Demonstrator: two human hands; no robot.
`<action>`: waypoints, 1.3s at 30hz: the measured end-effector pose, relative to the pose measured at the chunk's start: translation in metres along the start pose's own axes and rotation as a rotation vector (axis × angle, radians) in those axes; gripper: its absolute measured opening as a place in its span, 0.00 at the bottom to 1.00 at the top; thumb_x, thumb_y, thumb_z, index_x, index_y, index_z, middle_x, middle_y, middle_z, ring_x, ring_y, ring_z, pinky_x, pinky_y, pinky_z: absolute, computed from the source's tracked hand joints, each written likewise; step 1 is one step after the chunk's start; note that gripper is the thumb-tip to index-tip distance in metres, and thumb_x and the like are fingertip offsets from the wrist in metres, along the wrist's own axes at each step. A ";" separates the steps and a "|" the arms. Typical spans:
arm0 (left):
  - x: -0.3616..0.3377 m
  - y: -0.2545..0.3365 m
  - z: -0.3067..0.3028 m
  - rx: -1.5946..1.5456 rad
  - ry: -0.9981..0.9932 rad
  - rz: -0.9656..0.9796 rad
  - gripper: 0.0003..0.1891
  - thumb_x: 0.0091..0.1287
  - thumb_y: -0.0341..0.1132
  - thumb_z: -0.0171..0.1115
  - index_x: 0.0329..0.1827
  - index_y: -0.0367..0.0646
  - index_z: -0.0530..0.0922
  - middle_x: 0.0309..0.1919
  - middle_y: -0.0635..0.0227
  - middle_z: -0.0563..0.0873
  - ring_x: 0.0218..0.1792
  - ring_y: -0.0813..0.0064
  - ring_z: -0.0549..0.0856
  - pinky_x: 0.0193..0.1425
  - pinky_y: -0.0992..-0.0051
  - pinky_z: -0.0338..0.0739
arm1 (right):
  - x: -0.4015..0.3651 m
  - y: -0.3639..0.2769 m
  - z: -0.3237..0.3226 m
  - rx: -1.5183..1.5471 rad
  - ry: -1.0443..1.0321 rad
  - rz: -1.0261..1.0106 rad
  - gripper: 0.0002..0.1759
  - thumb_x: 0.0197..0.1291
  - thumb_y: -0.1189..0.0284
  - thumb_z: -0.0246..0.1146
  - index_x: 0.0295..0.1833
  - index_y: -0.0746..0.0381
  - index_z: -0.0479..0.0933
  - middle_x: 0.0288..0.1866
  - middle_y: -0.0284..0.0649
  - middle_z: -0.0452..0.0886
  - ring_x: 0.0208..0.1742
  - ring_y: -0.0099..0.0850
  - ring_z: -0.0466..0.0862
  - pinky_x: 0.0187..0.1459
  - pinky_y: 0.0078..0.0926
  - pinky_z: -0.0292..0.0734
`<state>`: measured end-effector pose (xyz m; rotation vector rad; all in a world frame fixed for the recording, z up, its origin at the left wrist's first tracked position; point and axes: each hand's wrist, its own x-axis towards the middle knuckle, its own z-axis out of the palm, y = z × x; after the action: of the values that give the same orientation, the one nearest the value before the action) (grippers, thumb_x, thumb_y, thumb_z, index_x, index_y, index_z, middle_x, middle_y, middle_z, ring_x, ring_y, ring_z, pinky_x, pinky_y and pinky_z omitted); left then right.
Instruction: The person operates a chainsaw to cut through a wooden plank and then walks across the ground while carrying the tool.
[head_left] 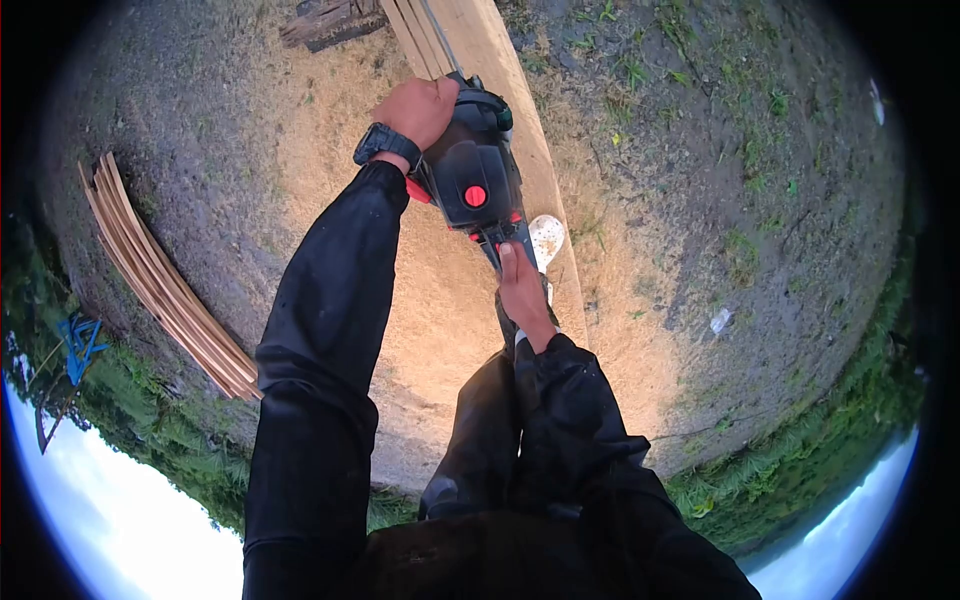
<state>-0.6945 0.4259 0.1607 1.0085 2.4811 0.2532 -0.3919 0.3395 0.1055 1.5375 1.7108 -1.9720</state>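
A black chainsaw point(468, 165) with red buttons sits over a long wooden beam point(535, 140), its front end pointing away from me. My left hand point(418, 112), with a dark watch at the wrist, is closed around the saw's front handle. Lower down, my right hand point(524, 288) grips the rear handle, thumb on top. Long parallel cuts show in the wood beyond the saw. The bar is mostly hidden by the saw body. A white rounded shape point(546, 240), apparently a boot toe flecked with sawdust, rests on the beam beside my right hand.
Sawdust point(430, 330) covers the ground around my legs. A stack of long sawn boards point(165, 270) lies at left, near a blue frame-like object point(80, 345). A dark log piece point(330, 22) lies by the beam's far end. Grass borders the dirt.
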 end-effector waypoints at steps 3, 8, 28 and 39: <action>0.006 -0.005 -0.003 0.007 -0.002 0.071 0.29 0.73 0.53 0.44 0.39 0.35 0.86 0.40 0.39 0.87 0.43 0.32 0.85 0.53 0.46 0.80 | 0.006 -0.005 0.000 -0.007 0.003 -0.013 0.29 0.82 0.47 0.41 0.65 0.59 0.72 0.47 0.66 0.85 0.53 0.70 0.81 0.53 0.60 0.74; 0.024 -0.003 -0.017 0.044 0.039 0.059 0.27 0.72 0.52 0.45 0.39 0.38 0.86 0.39 0.41 0.87 0.43 0.34 0.85 0.52 0.46 0.80 | 0.017 -0.028 -0.003 -0.010 0.011 -0.047 0.28 0.83 0.48 0.41 0.65 0.59 0.72 0.47 0.66 0.85 0.53 0.70 0.81 0.53 0.62 0.74; 0.074 -0.017 -0.036 0.099 0.025 0.158 0.25 0.74 0.48 0.45 0.39 0.36 0.84 0.39 0.41 0.88 0.42 0.35 0.86 0.52 0.46 0.80 | 0.037 -0.076 0.001 -0.018 0.020 -0.045 0.28 0.83 0.48 0.41 0.64 0.60 0.72 0.48 0.65 0.85 0.54 0.69 0.80 0.53 0.61 0.74; 0.104 -0.026 -0.060 0.194 0.038 0.237 0.11 0.71 0.38 0.52 0.44 0.42 0.79 0.40 0.45 0.88 0.39 0.37 0.87 0.45 0.46 0.83 | 0.056 -0.102 0.008 0.015 0.018 -0.061 0.29 0.83 0.47 0.41 0.63 0.61 0.73 0.48 0.65 0.85 0.54 0.69 0.81 0.53 0.61 0.73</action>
<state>-0.8046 0.4798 0.1705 1.3926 2.4549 0.1066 -0.4893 0.3976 0.1329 1.5303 1.7741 -2.0105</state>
